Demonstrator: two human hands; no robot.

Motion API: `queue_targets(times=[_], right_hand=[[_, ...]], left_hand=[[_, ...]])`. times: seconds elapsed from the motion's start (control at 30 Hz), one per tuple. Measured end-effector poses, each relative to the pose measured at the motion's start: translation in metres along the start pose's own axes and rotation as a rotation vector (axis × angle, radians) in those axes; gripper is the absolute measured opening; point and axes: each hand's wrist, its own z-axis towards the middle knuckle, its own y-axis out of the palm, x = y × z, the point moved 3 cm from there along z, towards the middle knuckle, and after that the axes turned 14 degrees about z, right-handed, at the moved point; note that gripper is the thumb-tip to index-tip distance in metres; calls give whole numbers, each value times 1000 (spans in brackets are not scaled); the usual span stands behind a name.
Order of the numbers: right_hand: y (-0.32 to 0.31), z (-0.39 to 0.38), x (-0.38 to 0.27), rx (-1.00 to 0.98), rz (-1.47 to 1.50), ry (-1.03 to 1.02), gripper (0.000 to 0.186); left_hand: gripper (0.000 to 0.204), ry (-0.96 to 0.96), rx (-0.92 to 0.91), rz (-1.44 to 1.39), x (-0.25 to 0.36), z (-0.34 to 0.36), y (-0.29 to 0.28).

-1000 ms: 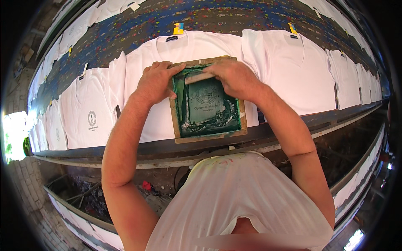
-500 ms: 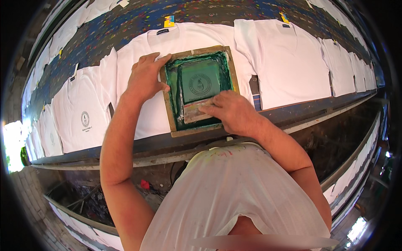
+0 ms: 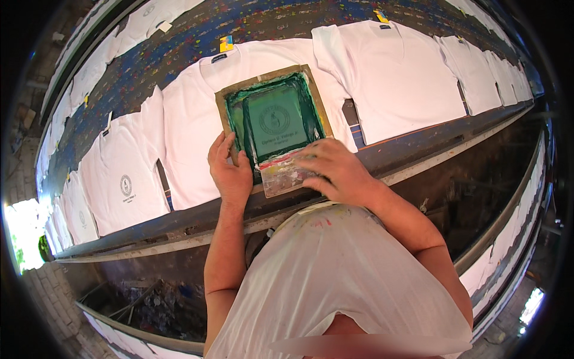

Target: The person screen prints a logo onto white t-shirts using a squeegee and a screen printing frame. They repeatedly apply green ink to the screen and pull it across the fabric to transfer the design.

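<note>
Got a green mesh screen (image 3: 272, 133) in a wooden frame (image 3: 263, 78), lying a bit skewed on the front of a white V-neck shirt (image 3: 185, 102), below the collar. Can make out a round dark emblem (image 3: 274, 119) on the mesh, with small lettering under it, plus darker green smears around the inside edges. See also a flat, paint-stained squeegee (image 3: 280, 178), reddish along the top, lying across the near side of the frame.

Got the left hand (image 3: 233, 173) at the frame's lower left side, fingers slightly spread against the wood, thumb apart from them. Got the right hand (image 3: 338, 170) over the squeegee's right part, fingers bent and spaced out. Can't tell, thanks to the blur, whether pinching it or just touching.

Further out: a yellow-and-blue tag (image 3: 226, 44) just above the collar, a plain white shirt (image 3: 406, 84) to the right, an emblem-printed shirt (image 3: 122, 170) to the left, and more in line both ways. All on a long, dark, colour-speckled board (image 3: 263, 23). Nearest the camera, a stained white top (image 3: 335, 263) on the person.
</note>
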Motion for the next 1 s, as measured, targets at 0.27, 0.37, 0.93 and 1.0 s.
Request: queue_targets(times=[0.27,0.37,0.93,1.0], right_hand=[[-22,-26,48,488,220,280,47],[-21,-32,70,441,508,495,50],[-192,-135,140,650,656,377,43],[-235,-169,160,716,681,435,40]], left_hand=[[34,176,107,77,10,-7,-4],[30,259,230,61,15,-18,-9],[24,-74,155,-415,215,-52,89],[27,-56,104,-427,264,-56,127]])
